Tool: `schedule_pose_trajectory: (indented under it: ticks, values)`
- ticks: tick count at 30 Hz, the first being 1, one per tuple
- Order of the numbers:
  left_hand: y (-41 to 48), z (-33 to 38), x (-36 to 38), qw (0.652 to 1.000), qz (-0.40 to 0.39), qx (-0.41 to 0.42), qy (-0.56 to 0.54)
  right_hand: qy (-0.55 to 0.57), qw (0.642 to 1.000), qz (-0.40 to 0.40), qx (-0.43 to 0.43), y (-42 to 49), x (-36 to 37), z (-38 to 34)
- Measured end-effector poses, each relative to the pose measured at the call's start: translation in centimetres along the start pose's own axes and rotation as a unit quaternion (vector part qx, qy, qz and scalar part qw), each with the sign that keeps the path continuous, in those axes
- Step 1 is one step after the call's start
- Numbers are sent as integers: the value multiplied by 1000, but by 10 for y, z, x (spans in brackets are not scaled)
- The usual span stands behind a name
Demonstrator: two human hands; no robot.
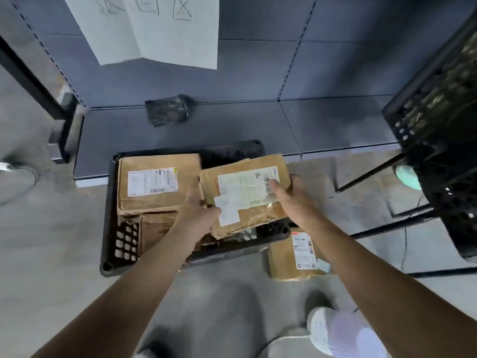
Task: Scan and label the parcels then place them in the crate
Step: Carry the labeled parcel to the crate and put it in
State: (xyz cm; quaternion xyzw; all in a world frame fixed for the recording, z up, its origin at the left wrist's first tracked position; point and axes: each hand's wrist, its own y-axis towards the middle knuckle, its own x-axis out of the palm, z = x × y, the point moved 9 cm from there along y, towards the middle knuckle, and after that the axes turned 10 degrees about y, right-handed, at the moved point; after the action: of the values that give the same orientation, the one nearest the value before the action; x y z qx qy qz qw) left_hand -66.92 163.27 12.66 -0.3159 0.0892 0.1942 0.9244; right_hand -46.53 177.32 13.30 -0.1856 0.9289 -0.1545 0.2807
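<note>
A black plastic crate [111, 226] sits on the grey floor. Inside it, at the left, lies a brown cardboard parcel [144, 200] with a white label. A second brown parcel [245, 192], crumpled and bearing white labels and a barcode, is over the crate's right half. My left hand [197, 205] grips its left edge and my right hand [289, 196] grips its right edge, thumb on the label. Whether this parcel rests on the crate or hangs above it cannot be told. A third labelled parcel [296, 257] lies on the floor, right of the crate.
A low grey shelf [258, 120] runs behind the crate, with a small dark wrapped package [167, 108] on it. Another black crate on a black metal stand [444, 120] is at the right. White paper sheets [160, 29] hang above. My white shoe [333, 329] is below.
</note>
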Motion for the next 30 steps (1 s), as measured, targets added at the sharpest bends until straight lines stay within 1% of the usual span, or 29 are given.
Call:
schedule_pose_trajectory:
  ticks: [4,7,10,12,14,17,19,20,21,23,25,30]
  values:
    - [32,-32,20,998,-24,14,54,-48,998,-8,-28,29,21,40]
    - [43,-48,30,996,-38,30,71,-95,995,-20,-30,41,27,65]
    - [50,-45,35,992,-36,68,100,-82,996,-24,-30,49,27,76]
    - [52,-41,34,990,-17,87,109,-69,996,-26,-42,52,28,75]
    - [52,-43,32,989,2,87,116,-54,997,-30,-50,53,28,73]
    - [41,-55,37,984,-12,73,159,-34,997,-49,-47,46,31,75]
    - [38,-62,38,981,-7,60,185,-18,996,-65,-51,40,34,75]
    - [39,-63,38,982,-3,56,178,-10,996,-71,-56,40,34,74]
    - [42,-63,38,988,-1,47,146,-8,995,-77,-60,40,34,72]
    - [49,-60,31,998,20,28,44,-6,994,-90,-67,43,35,72]
    - [54,-56,24,999,47,21,-18,-7,992,-98,-80,45,38,73]
    - [58,-54,22,996,63,51,-32,-11,992,-59,-109,44,41,77]
